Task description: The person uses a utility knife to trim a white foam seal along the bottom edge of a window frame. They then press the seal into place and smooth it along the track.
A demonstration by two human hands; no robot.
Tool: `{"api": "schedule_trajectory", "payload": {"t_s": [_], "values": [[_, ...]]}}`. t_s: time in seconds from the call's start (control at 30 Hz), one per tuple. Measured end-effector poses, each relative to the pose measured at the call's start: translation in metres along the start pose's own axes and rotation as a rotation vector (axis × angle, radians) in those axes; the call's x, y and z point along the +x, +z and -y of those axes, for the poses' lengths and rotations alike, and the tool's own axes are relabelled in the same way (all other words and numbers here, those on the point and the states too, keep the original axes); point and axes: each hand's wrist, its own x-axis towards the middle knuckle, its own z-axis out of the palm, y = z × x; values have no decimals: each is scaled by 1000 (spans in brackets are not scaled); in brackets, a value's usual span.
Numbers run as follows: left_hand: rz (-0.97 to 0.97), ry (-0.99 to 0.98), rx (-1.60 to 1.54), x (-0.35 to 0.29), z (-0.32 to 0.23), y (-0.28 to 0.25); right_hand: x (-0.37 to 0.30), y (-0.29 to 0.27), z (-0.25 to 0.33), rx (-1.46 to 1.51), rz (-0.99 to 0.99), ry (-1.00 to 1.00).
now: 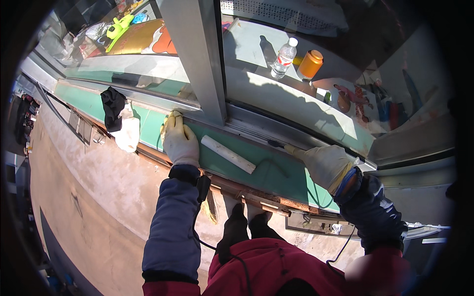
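Note:
Both my hands wear pale cream work gloves. My left hand [178, 140] lies on the green tiled sill [202, 160], its fingers stretched toward the foot of the metal window frame [200, 64]. Farther right, my right hand [326, 165] is closed round a slim tool that looks like a small brush [275, 143]. Its dark tip lies at the lower window track [247, 129]; most of its handle is hidden in the glove. Between my hands a white round stick [228, 154] rests slantwise on the sill. A black cloth [113, 106] and a white cloth [127, 134] lie left of my left hand.
Behind the glass stand a clear water bottle [284, 59] and an orange jar [310, 65]; a lime-green toy [118, 28] is at the far left. Below the sill's broken wooden edge [261, 201] are a straw broom [210, 208] and my feet. A black cable [210, 245] hangs across my front.

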Motion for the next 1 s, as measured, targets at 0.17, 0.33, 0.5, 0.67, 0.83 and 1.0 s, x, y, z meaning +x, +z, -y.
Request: {"api": "schedule_trajectory", "payload": {"t_s": [0.17,0.33,0.5,0.67,0.83,1.0], "values": [[-23,28,7,-1,1,1,-47,-12,-17,152,-23,26],[-11,3,25,0,0,-1,1,16,9,-17,-244,-75],[-16,45,-22,1,-2,-4,25,46,18,35,-386,-102],[24,36,-7,1,-3,-3,-27,43,-26,91,-243,-34],[23,32,24,1,0,-2,-79,48,-65,439,-481,-74],[17,34,23,0,2,1,-60,50,-48,454,-425,-49]]}}
